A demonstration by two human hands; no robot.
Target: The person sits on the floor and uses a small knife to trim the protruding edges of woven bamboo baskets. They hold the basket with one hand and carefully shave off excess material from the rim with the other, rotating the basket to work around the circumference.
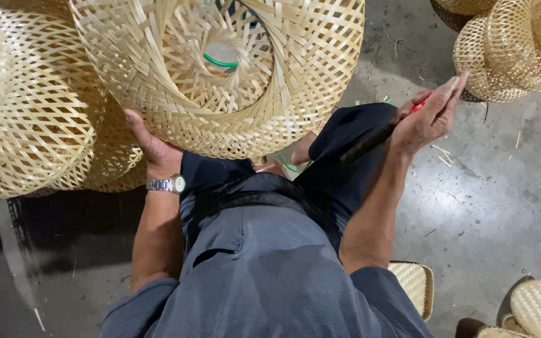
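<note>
Woven basket [220,69] before the knees, more baskets [29,106] left, woven shades [515,50] far right

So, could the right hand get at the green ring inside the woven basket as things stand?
Probably yes. The right hand is off to the side gripping a dark-handled tool, but the woven basket has its opening facing the person, with the green ring exposed and nothing across it. The left hand steadies the rim.

I am looking down into a basket-weaving workshop. Woven bamboo baskets [26,112] are piled at the left, more [515,50] stacked at the upper right. Bamboo slivers [441,150] litter the bare concrete floor [502,200].
</note>
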